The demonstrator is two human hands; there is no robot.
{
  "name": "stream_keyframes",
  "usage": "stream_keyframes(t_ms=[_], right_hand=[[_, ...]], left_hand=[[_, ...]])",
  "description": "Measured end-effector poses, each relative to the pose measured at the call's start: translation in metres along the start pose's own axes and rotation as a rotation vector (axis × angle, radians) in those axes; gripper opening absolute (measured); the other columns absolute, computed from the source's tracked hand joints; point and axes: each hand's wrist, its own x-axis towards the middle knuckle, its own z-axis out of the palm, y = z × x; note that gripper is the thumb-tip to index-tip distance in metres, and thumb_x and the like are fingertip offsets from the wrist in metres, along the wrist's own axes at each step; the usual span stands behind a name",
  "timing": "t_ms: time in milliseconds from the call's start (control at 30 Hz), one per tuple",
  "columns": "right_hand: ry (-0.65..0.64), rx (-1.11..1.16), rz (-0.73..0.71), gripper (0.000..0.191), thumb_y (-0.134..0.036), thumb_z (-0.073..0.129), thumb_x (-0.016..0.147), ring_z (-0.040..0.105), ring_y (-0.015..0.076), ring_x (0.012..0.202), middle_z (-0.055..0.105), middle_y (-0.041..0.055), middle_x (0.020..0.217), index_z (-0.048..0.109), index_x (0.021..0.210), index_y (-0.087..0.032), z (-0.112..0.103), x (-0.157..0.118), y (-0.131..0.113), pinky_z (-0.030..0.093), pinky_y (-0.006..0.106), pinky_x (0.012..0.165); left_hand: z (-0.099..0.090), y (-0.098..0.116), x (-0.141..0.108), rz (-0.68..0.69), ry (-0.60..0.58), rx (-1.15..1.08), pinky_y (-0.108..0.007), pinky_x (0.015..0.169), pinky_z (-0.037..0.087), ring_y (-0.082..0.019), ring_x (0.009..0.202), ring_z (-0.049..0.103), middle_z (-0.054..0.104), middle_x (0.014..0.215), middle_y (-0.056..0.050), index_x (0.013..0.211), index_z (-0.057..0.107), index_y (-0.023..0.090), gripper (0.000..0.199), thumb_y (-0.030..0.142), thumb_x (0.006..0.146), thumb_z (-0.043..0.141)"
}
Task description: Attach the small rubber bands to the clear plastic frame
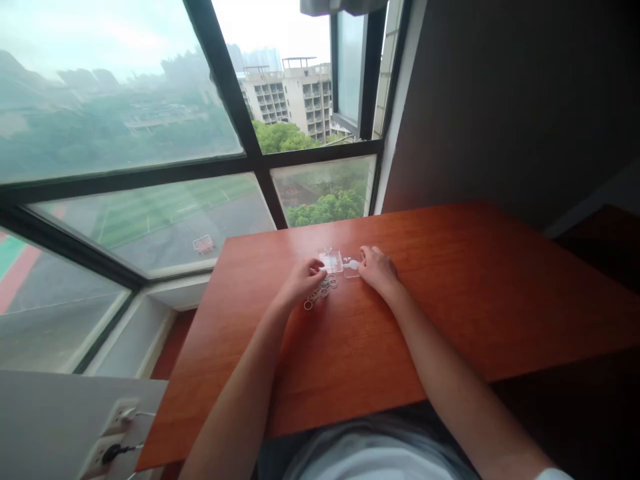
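Past the table's (450,287) far edge rises a dark window frame (255,161); pale rings (324,292) lie clustered on the near side, beside my left hand (305,277). The small clear box (331,262) sits between my hands, see-through and glinting. My left fingers curl, my right hand's (377,269) bend — whether either pinches anything, I cannot tell.

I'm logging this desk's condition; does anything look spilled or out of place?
Only mildly: several small rings lie loose on the table near the left hand, scattered outside the clear plastic case. I see no damage, though the pieces are tiny.
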Motion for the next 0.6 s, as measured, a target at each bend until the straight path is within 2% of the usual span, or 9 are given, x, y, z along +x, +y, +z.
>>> stream_keyframes(t_ms=[167, 300, 467, 600], right_hand=[[0.026, 0.051, -0.032, 0.038, -0.023, 0.047, 0.089, 0.062, 0.0244, 0.101, 0.062, 0.0115, 0.118, 0.061, 0.124, -0.023, 0.003, 0.001, -0.002, 0.046, 0.031, 0.081], [0.037, 0.127, -0.108, 0.040, -0.020, 0.049, 0.088, 0.060, 0.0232, 0.107, 0.063, 0.0104, 0.122, 0.060, 0.126, -0.022, 0.010, 0.002, -0.005, 0.046, 0.029, 0.088], [0.061, 0.211, -0.192, 0.042, -0.014, 0.048, 0.087, 0.059, 0.0216, 0.112, 0.064, 0.0099, 0.125, 0.060, 0.127, -0.017, 0.018, 0.002, -0.008, 0.044, 0.028, 0.095], [0.062, 0.232, -0.209, 0.039, -0.020, 0.052, 0.087, 0.060, 0.0214, 0.109, 0.064, 0.0098, 0.124, 0.061, 0.125, -0.018, 0.018, 0.002, -0.008, 0.046, 0.028, 0.094]], left_hand=[[-0.002, -0.008, 0.004, -0.001, 0.033, 0.030, -0.027, 0.065, 0.052, -0.020, 0.082, 0.067, 0.070, 0.092, -0.010, 0.106, 0.066, 0.012, 0.033, 0.034, 0.083, 0.058], [-0.009, -0.013, 0.007, 0.056, 0.103, 0.184, -0.029, 0.070, 0.052, -0.020, 0.082, 0.066, 0.070, 0.094, -0.009, 0.096, 0.068, 0.014, 0.024, 0.030, 0.082, 0.058], [-0.020, -0.013, 0.007, 0.093, 0.093, 0.311, -0.029, 0.069, 0.048, -0.020, 0.078, 0.063, 0.069, 0.084, -0.006, 0.082, 0.068, 0.016, 0.016, 0.026, 0.080, 0.055], [-0.021, -0.013, 0.007, 0.123, 0.098, 0.353, -0.028, 0.068, 0.047, -0.019, 0.078, 0.061, 0.067, 0.083, -0.006, 0.080, 0.066, 0.016, 0.013, 0.022, 0.080, 0.055]])
